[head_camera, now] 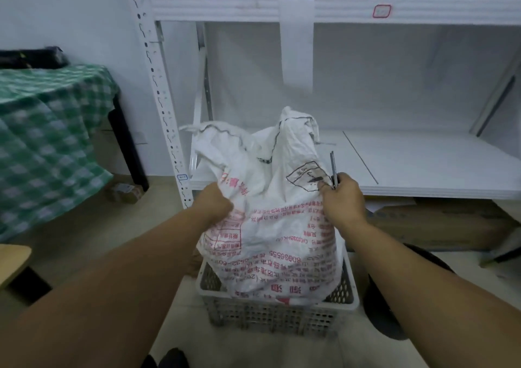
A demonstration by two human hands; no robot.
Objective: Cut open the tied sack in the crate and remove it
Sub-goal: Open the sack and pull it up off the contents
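Observation:
A white woven sack (270, 226) with red printing stands in a grey perforated plastic crate (276, 314) on the floor. The sack's top is loose and crumpled, its mouth edges sticking up. My left hand (214, 201) grips the sack's upper left side. My right hand (342, 198) clutches the sack's upper right side and also holds a thin grey cutting tool (333, 170), which points upward. The sack's bottom is hidden inside the crate.
A white metal shelf rack (394, 164) stands right behind the crate, with a low shelf board. A table under a green checked cloth (48, 142) is at the left. A cardboard box (439, 223) lies under the shelf at right, with a dark round object (394, 305) beside the crate.

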